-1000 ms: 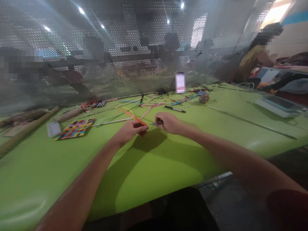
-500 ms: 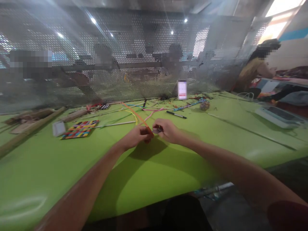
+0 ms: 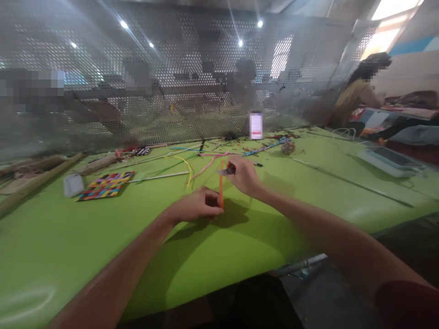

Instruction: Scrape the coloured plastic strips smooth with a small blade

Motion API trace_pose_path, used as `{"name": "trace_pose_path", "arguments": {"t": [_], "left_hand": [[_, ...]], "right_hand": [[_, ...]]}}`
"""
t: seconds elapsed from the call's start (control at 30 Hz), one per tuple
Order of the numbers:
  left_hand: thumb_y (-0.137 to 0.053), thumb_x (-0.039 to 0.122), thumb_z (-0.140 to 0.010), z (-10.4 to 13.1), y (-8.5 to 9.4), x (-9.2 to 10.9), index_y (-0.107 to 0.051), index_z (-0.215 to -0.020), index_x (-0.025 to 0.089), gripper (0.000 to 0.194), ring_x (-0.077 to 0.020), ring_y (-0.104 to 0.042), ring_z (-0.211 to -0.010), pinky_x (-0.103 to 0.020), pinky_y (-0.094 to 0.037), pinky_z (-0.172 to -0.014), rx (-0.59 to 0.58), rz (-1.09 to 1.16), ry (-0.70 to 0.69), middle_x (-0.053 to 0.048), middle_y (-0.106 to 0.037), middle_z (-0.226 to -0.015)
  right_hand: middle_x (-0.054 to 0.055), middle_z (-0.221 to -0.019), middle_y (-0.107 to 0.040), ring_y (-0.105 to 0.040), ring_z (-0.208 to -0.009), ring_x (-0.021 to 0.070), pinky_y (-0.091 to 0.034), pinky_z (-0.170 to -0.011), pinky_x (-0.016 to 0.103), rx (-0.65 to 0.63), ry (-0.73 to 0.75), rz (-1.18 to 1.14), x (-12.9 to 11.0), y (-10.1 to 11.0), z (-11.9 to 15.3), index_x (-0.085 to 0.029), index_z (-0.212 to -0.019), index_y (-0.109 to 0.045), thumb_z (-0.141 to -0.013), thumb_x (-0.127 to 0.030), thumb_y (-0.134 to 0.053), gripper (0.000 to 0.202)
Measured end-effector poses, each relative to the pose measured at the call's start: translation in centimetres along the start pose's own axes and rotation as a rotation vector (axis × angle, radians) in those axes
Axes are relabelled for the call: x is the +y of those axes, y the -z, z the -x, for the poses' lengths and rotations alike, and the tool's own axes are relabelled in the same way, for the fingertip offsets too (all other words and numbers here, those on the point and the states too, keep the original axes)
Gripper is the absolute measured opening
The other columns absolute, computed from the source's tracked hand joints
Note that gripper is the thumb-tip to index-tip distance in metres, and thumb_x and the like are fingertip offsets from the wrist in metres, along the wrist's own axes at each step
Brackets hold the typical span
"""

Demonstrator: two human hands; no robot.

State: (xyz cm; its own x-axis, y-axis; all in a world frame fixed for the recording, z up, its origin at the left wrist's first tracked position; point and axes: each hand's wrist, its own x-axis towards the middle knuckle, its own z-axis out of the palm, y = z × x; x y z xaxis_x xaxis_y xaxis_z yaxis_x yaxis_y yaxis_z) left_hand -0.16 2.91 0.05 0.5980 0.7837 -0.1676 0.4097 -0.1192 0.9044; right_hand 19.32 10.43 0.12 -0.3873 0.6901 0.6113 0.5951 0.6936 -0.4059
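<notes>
An orange strip [image 3: 221,186] stands nearly upright in the middle, its lower end pinched by my left hand [image 3: 200,204]. Just above and to the right, my right hand [image 3: 243,174] is closed on a small grey blade-like piece [image 3: 224,172], whose flat tip lies beside or across the strip. Pink strips [image 3: 209,164] and a yellow strip [image 3: 188,169] lie on the green table behind my hands. A black pen [image 3: 257,164] is partly hidden behind my right hand.
A colourful woven square [image 3: 106,185] and a small clear box [image 3: 73,185] lie at the left, near a long pole [image 3: 41,185]. A lit phone [image 3: 255,125] leans at a perforated screen [image 3: 192,105]. A tray [image 3: 391,161] and a person [image 3: 356,93] are at the right.
My left hand has moved down and nearer with the strip, which has swung from a slant to nearly upright. My right hand has risen slightly. The view has shifted a little.
</notes>
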Motion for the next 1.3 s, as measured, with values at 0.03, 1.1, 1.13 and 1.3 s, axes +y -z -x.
{"name": "trace_pose_path", "arguments": {"t": [0.03, 1.1, 1.13, 1.3], "left_hand": [[-0.070, 0.028, -0.080, 0.1, 0.0, 0.0, -0.065, -0.072, 0.016, 0.015, -0.0113, -0.059, -0.057, -0.023, -0.044, -0.057, 0.000, -0.013, -0.007, 0.002, -0.065, -0.063], [-0.071, 0.026, -0.082, 2.0, 0.4, 2.0, -0.067, -0.072, 0.020, 0.013, -0.0150, -0.061, -0.064, -0.026, -0.051, -0.062, -0.532, -0.098, -0.120, 0.000, -0.065, -0.067], [-0.071, 0.026, -0.083, 2.1, 0.5, 2.0, -0.068, -0.072, 0.020, 0.012, -0.0154, -0.062, -0.064, -0.026, -0.052, -0.063, -0.547, -0.102, -0.130, 0.000, -0.065, -0.067], [-0.076, 0.026, -0.080, 2.2, 1.0, 1.9, -0.070, -0.072, 0.019, 0.012, -0.0154, -0.064, -0.064, -0.025, -0.053, -0.064, -0.587, -0.082, -0.252, -0.002, -0.069, -0.067]], "right_hand": [[-0.002, -0.072, -0.047, -0.036, -0.066, 0.0105, -0.024, -0.065, 0.024, 0.004, -0.004, 0.027, 0.1, 0.2, -0.1, -0.018, -0.073, -0.044, -0.081, -0.017, -0.063, 0.021], [0.018, -0.101, -0.067, -0.048, -0.083, 0.0127, -0.019, -0.072, 0.035, 0.206, -0.545, 0.602, 10.7, 6.6, -3.7, -0.002, -0.103, -0.068, -0.095, -0.022, -0.056, 0.024], [0.019, -0.102, -0.067, -0.048, -0.084, 0.0128, -0.020, -0.072, 0.035, 0.214, -0.568, 0.606, 11.1, 6.9, -3.8, -0.002, -0.104, -0.068, -0.096, -0.022, -0.055, 0.026], [0.019, -0.107, -0.068, -0.054, -0.089, 0.0184, -0.026, -0.073, 0.032, 0.250, -0.716, 0.652, 13.1, 8.6, -3.9, -0.008, -0.112, -0.070, -0.095, -0.025, -0.055, 0.028]]}}
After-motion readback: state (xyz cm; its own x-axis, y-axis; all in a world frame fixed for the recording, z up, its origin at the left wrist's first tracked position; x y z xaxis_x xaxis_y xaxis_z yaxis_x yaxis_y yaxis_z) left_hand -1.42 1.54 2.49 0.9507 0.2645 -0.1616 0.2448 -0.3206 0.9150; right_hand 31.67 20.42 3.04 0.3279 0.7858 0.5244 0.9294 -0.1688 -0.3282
